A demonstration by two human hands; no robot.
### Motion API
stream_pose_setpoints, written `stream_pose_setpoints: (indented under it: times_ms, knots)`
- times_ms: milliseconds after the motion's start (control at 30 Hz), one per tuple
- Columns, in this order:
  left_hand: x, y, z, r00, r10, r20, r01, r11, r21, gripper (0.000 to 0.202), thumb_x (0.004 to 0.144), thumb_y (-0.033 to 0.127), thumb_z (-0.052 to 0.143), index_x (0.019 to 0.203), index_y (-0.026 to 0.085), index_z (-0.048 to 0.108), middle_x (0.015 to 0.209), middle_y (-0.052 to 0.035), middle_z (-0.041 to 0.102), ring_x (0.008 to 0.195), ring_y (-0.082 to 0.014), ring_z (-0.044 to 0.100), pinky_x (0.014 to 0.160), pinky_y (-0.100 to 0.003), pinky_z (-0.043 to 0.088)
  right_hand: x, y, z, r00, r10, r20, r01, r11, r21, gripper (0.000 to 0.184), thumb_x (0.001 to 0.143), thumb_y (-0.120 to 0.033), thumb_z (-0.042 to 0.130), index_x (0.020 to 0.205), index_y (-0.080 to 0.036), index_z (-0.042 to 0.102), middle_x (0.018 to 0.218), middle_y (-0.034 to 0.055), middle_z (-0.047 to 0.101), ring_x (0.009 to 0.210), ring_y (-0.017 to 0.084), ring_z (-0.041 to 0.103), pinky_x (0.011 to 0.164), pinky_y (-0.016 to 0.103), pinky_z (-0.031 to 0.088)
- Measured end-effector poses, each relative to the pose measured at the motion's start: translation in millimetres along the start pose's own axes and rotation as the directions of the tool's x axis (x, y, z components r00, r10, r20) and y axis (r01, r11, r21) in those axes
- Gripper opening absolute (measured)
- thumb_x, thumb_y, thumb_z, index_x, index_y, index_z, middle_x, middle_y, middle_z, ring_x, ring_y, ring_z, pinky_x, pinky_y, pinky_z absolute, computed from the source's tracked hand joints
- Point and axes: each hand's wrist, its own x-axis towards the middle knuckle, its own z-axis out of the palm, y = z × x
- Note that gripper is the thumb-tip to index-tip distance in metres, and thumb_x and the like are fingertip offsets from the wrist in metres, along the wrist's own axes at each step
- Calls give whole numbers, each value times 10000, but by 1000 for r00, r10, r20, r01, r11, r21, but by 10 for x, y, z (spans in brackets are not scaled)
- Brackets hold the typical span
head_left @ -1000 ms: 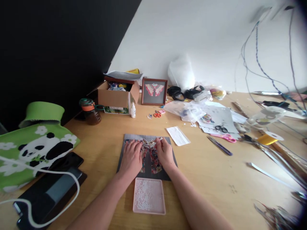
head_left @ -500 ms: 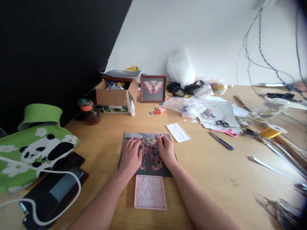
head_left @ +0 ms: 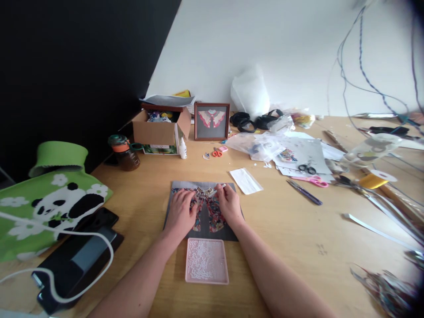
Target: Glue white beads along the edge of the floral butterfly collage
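A dark grey sheet lies on the desk, bearing a floral collar-shaped piece with pearl-like beads at its neckline. My left hand rests on the sheet's left part, fingers stretched out over the floral piece, nothing visibly in them. Between the fingertips of my right hand is a slim white pen-like tool, slanting down left to the beaded neckline. Its exact kind and whether its tip touches the beads are too small to tell. Just in front of the sheet sits a pink tray of small white beads.
Behind stand a framed collar picture, a cardboard box, a glue bottle and orange scissors. A white packet and tweezers lie to the right. A phone with a white cable is at left.
The camera view has shifted very slightly. Both hands keep nearly the same place on the sheet, and the right still grips the white tool.
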Motion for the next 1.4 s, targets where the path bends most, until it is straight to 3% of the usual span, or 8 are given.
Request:
stream_pose_setpoints:
  times_ms: [467, 767, 967, 1100, 1400]
  knots:
    - [9, -22, -5, 1000, -11, -6, 11, 1000, -6, 372, 846, 107, 528, 1214, 157, 553, 1201, -115, 599, 1175, -298, 489, 1040, -528, 416, 12, -38, -42, 995, 41, -88, -25, 984, 177, 316, 887, -478, 513, 748, -199, 560, 629, 0, 589, 588, 158, 539, 573, 261, 406]
    - [20, 0, -26, 1000, -16, -9, 16, 1000, -5, 360, 852, 100, 514, 1207, 140, 557, 1195, -119, 601, 1166, -292, 495, 1053, -508, 410, 92, -11, -116, 974, 59, -220, -9, 976, 218, 391, 872, -542, 535, 714, -185, 538, 605, -6, 548, 557, 136, 499, 537, 259, 390]
    - [8, 25, -26, 1000, -13, 5, 13, 1000, -13, 354, 860, 101, 502, 1206, 156, 555, 1189, -109, 609, 1148, -288, 513, 1030, -497, 434, 146, -6, -199, 969, 87, -232, -19, 960, 280, 385, 837, -550, 571, 706, -189, 538, 567, -12, 539, 538, 143, 509, 509, 258, 396]
    - [3, 40, -23, 1000, -8, 24, 9, 1000, -26, 343, 864, 102, 496, 1198, 151, 558, 1153, -115, 621, 1101, -280, 548, 994, -474, 468, 139, 31, -191, 979, 68, -190, -18, 968, 251, 378, 852, -539, 566, 715, -187, 544, 577, -7, 551, 545, 145, 516, 509, 258, 390]
    - [20, 92, -73, 997, 2, 72, 2, 999, -49, 343, 853, 78, 489, 1176, 164, 567, 1127, -98, 656, 1049, -264, 587, 958, -453, 494, 129, 28, -183, 988, -80, -131, 79, 997, -12, 402, 891, -533, 491, 692, -187, 537, 593, 4, 561, 528, 131, 465, 527, 264, 336]
